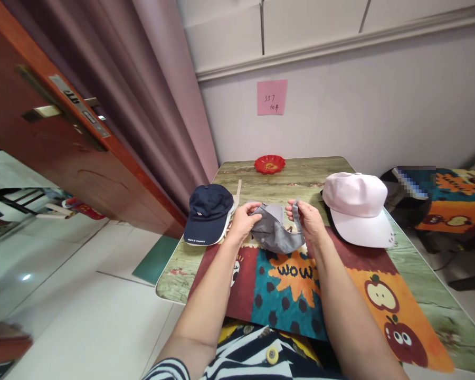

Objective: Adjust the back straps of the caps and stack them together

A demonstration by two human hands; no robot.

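Observation:
A grey baseball cap is held between my two hands over a colourful printed mat. My left hand pinches the cap's edge near a small metal buckle. In my right hand, the fingers close on the cap's loose back strap, which stands away from the buckle side. To the left sits a navy cap with a white-edged brim and a light strap trailing behind it. A pale pink cap rests on the right, brim toward me.
A red scalloped dish stands at the table's far edge by the wall. A pink paper note is stuck above it. On the left are a curtain and an open wooden door. Another patterned surface lies at right.

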